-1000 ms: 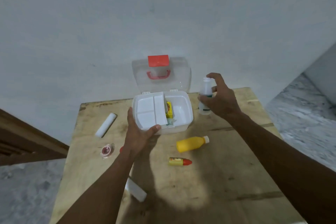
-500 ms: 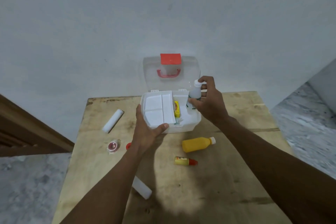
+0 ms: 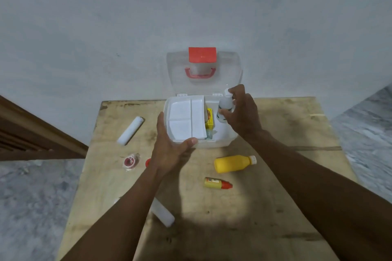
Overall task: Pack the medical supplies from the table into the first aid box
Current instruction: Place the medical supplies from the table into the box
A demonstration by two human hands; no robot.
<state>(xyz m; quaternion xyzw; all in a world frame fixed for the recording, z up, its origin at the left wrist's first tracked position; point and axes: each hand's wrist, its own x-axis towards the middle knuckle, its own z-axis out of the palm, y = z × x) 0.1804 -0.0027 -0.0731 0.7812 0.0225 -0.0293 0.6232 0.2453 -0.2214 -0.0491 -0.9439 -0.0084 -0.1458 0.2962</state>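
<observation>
Bottle (image 3: 225,105) in right hand (image 3: 241,115) (over open box (image 3: 222,142)), left hand (image 3: 169,150) steadying box

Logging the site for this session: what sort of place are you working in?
Probably a plain room in a home or small workshop, not a clinic: a worn, stained plywood table pushed against a bare painted wall, grey marbled stone floor, and a wooden bench or frame at left.
</observation>
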